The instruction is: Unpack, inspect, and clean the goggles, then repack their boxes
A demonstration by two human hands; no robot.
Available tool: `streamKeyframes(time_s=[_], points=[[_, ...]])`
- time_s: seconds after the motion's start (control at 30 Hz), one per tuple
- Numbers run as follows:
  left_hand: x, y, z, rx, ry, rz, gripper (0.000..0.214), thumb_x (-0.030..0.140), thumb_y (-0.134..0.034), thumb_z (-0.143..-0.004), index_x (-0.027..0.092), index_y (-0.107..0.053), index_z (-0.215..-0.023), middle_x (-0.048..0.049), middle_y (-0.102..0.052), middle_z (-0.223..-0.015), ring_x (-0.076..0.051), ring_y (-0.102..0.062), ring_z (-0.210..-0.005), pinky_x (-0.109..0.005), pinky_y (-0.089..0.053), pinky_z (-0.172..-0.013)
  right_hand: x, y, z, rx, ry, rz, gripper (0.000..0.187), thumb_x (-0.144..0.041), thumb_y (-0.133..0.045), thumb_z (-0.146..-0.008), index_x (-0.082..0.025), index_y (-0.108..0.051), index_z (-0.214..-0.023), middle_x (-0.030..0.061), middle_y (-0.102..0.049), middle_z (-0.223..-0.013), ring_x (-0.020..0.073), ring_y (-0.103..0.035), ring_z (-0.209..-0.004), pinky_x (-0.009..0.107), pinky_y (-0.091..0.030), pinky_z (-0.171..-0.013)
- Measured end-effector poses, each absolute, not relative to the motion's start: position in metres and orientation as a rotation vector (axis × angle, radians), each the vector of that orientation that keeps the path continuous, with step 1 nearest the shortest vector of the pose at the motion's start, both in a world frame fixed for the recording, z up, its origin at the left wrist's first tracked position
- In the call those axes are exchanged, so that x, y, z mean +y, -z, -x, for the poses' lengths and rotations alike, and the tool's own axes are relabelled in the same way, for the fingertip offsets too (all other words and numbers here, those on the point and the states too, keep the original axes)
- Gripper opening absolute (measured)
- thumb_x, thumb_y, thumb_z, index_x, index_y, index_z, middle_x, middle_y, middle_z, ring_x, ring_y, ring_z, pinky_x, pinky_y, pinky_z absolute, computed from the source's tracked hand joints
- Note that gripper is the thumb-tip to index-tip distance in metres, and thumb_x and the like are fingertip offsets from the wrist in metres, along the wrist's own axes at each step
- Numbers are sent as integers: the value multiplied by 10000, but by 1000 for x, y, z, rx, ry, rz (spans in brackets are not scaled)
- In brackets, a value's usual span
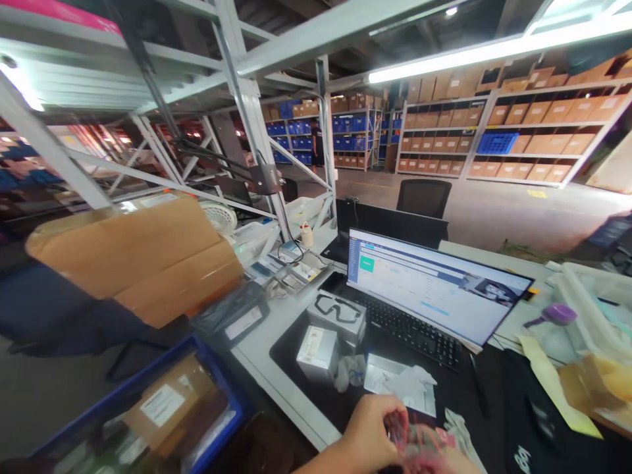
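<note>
- Left hand (371, 436): in front of the monitor (437, 296) at the bottom edge of the view. The fingers were curled shut on a crumpled reddish wrapper (415, 442). The wrapper was blurred, so its kind could not be told.
- Right hand (459, 466): only a sliver showed beneath the wrapper, in front of the monitor. Its grip could not be told.
- Keyboard (409, 329): black, directly below the monitor's lower edge.
- Goggles box (338, 315): white, printed with a goggles outline, just left of the monitor's lower left corner.
- Small white carton (317, 353): in front of and left of the monitor, touching the goggles box.
- Clear plastic bag (401, 385): lying flat on the black desk mat (289, 349), between the monitor and the left hand.
- Blue crate (224, 395): well left of the monitor and lower, off the desk edge, holding a labelled cardboard parcel (168, 403).
- Large cardboard box (143, 257): far left of the monitor, tilted.
- Office chair (423, 196): black, behind the monitor.
- Purple-capped item (557, 314): just right of the monitor.
</note>
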State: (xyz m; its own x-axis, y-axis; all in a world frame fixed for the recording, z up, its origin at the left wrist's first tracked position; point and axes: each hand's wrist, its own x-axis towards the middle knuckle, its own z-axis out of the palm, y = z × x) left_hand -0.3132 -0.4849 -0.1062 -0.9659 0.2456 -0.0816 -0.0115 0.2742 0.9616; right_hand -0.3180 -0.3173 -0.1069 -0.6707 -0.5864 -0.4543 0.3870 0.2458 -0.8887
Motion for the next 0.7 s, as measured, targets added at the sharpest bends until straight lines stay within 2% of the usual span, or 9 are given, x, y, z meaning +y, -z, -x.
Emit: streamKeyframes(time_s=[0.1, 0.2, 0.27, 0.37, 0.57, 0.63, 0.7], points=[[-482, 82, 312, 2451, -1671, -214, 189, 109, -775, -534, 159, -673, -685, 26, -641, -659, -129, -562, -634, -223, -392, -598, -301, 103, 320, 1638, 1590, -72, 433, -587, -707, -662, -156, -684, -698, 73, -674, -639, 143, -615, -541, 253, -486, -523], [-481, 65, 316, 2652, -1452, -173, 119, 148, -736, -648, 177, -688, -753, 15, -667, -715, -146, -584, -682, -239, -402, -644, -272, 88, 325, 1872, 1761, 53, 370, -489, -747, -718, -200, -731, -948, 89, -747, -936, 181, -670, -749, 297, -541, -629], [-481, 61, 319, 2756, -1356, -181, 166, 111, -691, -689, 203, -707, -827, 11, -696, -797, -157, -613, -755, -245, -410, -690, -255, 78, 326, 1969, 1829, 158, 385, -385, -753, -760, -235, -710, -1111, 94, -732, -1091, 208, -683, -922, 325, -562, -737], [-479, 60, 319, 2783, -1305, -177, 247, 71, -673, -695, 228, -713, -882, 16, -710, -838, -156, -634, -783, -244, -425, -710, -245, 73, 322, 2026, 1868, 256, 456, -281, -737, -798, -244, -646, -1243, 111, -688, -1222, 214, -691, -1002, 310, -577, -742], [-475, 62, 315, 2819, -1277, -268, 176, 128, -701, -729, 208, -699, -886, -10, -714, -842, -175, -640, -775, -275, -461, -718, -257, 76, 316, 2177, 1970, 287, 282, -307, -691, -867, -215, -703, -1134, 92, -728, -1070, 197, -721, -938, 335, -605, -827], [-474, 62, 314, 2810, -1279, -291, 140, 153, -706, -736, 204, -690, -866, -18, -712, -828, -184, -644, -769, -291, -478, -722, -259, 74, 318, 2243, 1959, 316, 208, -329, -663, -898, -215, -734, -1056, 83, -741, -1015, 192, -728, -895, 323, -608, -806], [-474, 63, 314, 2739, -1401, -261, 238, 171, -719, -731, 208, -687, -965, -35, -726, -899, -196, -669, -815, -311, -512, -776, -260, 72, 319, 2345, 1920, 324, 181, -340, -649, -912, -215, -753, -993, 76, -756, -953, 188, -730, -832, 304, -608, -748]])
